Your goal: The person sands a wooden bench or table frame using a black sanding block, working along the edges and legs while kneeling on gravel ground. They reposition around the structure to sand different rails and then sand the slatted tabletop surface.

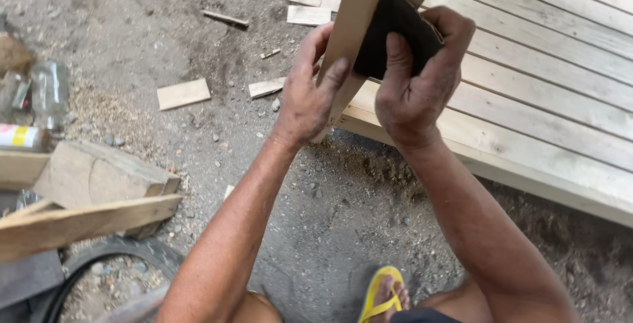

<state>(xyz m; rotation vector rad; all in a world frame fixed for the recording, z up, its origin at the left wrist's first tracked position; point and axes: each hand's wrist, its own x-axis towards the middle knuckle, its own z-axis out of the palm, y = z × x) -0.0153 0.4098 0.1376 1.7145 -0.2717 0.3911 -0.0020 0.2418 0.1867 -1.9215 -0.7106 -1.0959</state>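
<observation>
scrap blocks (105,175) lie on the dirt at far left. the left hand (308,95) grips the edge of a tilted board (369,6); the right hand (415,79) presses a dark pad (395,33) against its face, above the slatted frame (547,99).

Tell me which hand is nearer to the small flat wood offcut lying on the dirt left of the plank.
Left. The left hand grips the plank edge, just right of the wood offcut. The right hand presses a dark pad on the plank's far side.
</observation>
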